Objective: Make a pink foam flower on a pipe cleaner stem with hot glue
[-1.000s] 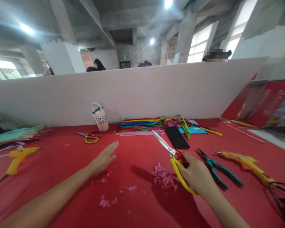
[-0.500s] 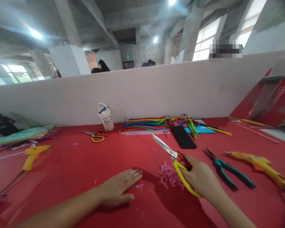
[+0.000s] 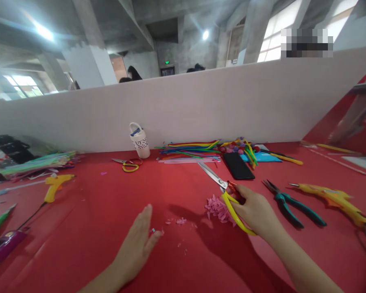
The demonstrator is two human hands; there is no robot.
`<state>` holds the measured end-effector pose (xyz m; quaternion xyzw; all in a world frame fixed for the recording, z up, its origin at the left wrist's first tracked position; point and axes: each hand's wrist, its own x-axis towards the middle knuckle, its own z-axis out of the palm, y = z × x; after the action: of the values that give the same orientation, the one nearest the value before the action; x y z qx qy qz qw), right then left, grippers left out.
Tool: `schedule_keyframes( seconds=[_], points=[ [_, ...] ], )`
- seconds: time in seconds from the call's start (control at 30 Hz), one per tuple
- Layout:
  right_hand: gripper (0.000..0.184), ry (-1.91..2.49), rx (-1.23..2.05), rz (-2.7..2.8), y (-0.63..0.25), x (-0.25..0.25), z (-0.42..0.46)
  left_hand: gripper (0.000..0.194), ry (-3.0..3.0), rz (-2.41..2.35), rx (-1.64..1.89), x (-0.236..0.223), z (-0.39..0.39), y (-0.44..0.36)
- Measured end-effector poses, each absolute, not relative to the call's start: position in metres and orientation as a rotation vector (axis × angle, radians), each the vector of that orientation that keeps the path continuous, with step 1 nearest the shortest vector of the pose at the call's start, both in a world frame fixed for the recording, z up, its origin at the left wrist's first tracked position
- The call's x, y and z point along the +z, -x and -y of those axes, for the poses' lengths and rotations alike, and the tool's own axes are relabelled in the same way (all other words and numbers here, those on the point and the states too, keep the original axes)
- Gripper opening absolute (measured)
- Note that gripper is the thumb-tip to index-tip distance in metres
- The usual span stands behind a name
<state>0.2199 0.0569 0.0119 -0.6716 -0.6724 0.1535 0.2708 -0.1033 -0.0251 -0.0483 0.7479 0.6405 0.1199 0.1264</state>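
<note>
My right hand point(image 3: 256, 207) grips scissors point(image 3: 212, 174) with one yellow and one red handle loop, their closed blades pointing up and left. Just under and left of the handles lies a heap of pink snippets point(image 3: 219, 208) on the red tabletop point(image 3: 171, 187). My left hand point(image 3: 137, 240) rests on edge on the table, fingers straight and thumb apart, holding nothing. Beside its thumb are some loose pink scraps point(image 3: 181, 221) and a small pale bit.
To the right lie green-handled pliers point(image 3: 288, 203) and a yellow glue gun point(image 3: 332, 199). A black phone point(image 3: 238, 166), colourful pipe cleaners point(image 3: 189, 150) and a white cup point(image 3: 139, 142) line the back. At left are another yellow glue gun point(image 3: 56, 186) and second scissors point(image 3: 128, 165).
My left hand has moved left, away from the small pink scraps, and turned more upright. My right hand still holds the scissors in nearly the same place. The view has shifted slightly.
</note>
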Motion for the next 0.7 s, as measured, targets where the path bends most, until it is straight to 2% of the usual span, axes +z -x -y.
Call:
schedule_keyframes(
  seconds=[0.2, 0.4, 0.47, 0.57, 0.67, 0.7],
  points=[
    [0.019, 1.809, 0.419, 1.858, -0.216, 0.015, -0.056, 0.068, -2.443, -1.227, 0.168, -0.018, -0.020, 0.024],
    [0.025, 1.785, 0.386, 1.936, -0.211, 0.018, -0.051, 0.068, -2.560, -0.653, -0.009, 0.006, 0.009, 0.031],
    [0.027, 1.782, 0.380, 1.954, -0.209, 0.017, -0.049, 0.062, -2.564, -0.530, -0.016, 0.013, 0.026, 0.043],
    [0.026, 1.795, 0.376, 1.964, -0.208, 0.017, -0.049, 0.064, -2.621, -0.765, -0.033, 0.005, 0.051, 0.077],
    [0.022, 1.807, 0.380, 1.966, -0.208, 0.017, -0.049, 0.081, -2.692, -1.307, 0.097, -0.030, 0.085, 0.131],
    [0.022, 1.806, 0.381, 1.969, -0.208, 0.018, -0.049, 0.078, -2.689, -1.498, 0.184, -0.045, 0.099, 0.150]
  ],
)
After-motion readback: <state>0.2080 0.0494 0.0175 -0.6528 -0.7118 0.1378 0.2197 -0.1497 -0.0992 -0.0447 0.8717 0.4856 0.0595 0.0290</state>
